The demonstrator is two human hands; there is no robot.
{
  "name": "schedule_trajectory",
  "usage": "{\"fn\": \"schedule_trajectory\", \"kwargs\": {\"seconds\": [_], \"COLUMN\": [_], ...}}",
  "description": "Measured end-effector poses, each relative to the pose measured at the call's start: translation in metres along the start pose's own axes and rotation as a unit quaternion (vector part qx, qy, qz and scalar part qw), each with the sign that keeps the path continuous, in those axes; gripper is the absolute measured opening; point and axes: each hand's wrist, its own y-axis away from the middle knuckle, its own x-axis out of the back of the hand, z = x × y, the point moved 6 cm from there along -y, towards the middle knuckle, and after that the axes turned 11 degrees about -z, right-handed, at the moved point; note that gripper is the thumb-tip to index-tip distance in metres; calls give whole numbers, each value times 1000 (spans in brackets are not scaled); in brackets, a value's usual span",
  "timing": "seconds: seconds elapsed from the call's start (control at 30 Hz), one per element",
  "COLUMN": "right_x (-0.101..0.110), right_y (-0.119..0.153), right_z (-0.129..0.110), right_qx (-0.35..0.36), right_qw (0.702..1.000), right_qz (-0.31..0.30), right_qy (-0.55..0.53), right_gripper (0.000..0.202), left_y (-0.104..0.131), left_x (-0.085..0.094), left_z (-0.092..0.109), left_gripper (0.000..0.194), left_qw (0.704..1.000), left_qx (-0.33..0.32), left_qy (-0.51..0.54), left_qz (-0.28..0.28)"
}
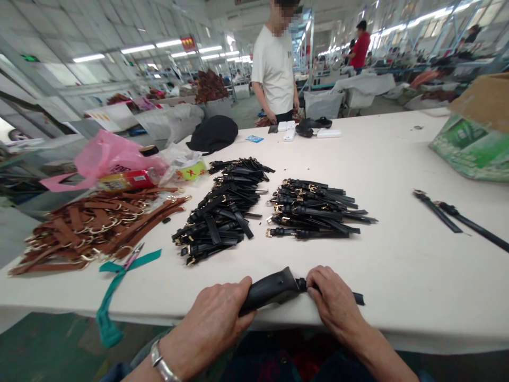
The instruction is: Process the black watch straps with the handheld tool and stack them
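Note:
My left hand [223,307], with a silver bracelet at the wrist, is wrapped round a thick black hand-held tool [268,291]. The tool's wide end points right and meets a short black strap [301,284]; its exact kind is not clear. My right hand [334,300] pinches that strap, whose flat end sticks out to the right past my fingers. Beyond my hands lie two piles of black buckled straps, a larger heap [222,209] and a neater stack [314,209] with gold buckles.
Brown straps with metal rings [95,223] lie left, beside scissors [133,256] with teal ribbon [113,297]. Behind them are a pink bag [115,154] and a black cap [213,133]. Two black straps [437,209] and a green carton [477,143] sit right. A person [274,69] stands across the table.

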Motion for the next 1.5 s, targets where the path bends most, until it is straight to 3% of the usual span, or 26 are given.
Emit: {"fn": "schedule_trajectory", "kwargs": {"seconds": [0.13, 0.37, 0.63, 0.77, 1.07, 1.33, 1.5], "right_x": [-3, -3, -4, -3, -2, -2, -1], "right_y": [1, 3, 4, 4, 6, 6, 7], "right_z": [3, 3, 3, 3, 3, 5, 3], "right_qx": [16, 27, 61, 59, 62, 62, 58], "right_qw": [1000, 1000, 998, 998, 997, 997, 997], "right_qz": [4, 2, 19, 12, 0, 6, 4], "right_qy": [9, 9, 9, 0, -36, -40, -43], "right_gripper": [10, 10, 11, 12, 13, 12, 12], "left_y": [-5, 1, -11, -20, -7, -20, -17], "left_x": [3, -11, 10, 10, 20, 25, 24], "left_z": [2, -11, 3, 9, -5, 11, 4], "left_gripper": [20, 25, 17, 22, 16, 17, 15], "left_qw": [1000, 1000, 999, 998, 998, 994, 994], "left_qx": [0, 15, -14, -16, -32, -66, -67], "left_qy": [-16, -7, -40, -51, -62, -88, -85], "left_qz": [4, 11, 17, 28, -2, 7, 0]}}
